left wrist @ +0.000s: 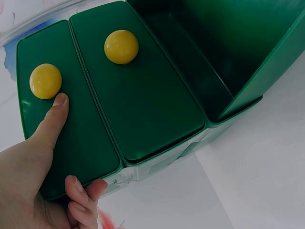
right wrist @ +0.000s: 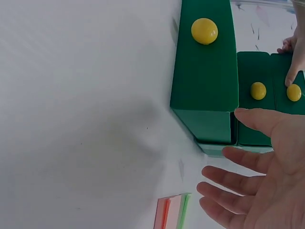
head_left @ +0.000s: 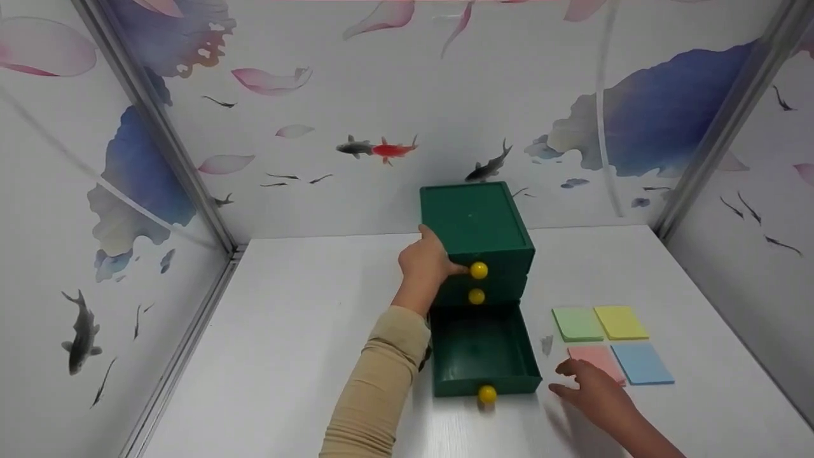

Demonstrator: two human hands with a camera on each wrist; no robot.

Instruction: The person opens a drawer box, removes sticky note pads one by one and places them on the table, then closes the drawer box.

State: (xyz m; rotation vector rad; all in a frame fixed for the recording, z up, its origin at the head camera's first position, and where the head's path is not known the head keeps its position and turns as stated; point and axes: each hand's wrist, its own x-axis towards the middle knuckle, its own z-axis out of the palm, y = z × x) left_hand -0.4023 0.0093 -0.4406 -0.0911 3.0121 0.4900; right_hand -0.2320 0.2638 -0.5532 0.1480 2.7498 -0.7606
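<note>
A small green drawer cabinet has its bottom drawer pulled out, bare inside, and two upper drawers closed. Each drawer front carries a round yellow knob. My left hand holds the cabinet's upper left edge: the thumb lies on the top drawer's front beside its knob, and the other fingers curl at the side. Fingers spread and holding nothing, my right hand hovers to the right of the bottom drawer. In the head view it partly overlaps the pink sticky notes.
Near the right hand lie green sticky notes, yellow sticky notes and blue sticky notes. A small grey mark shows between them and the drawer. Printed wall panels enclose the white table at back and sides.
</note>
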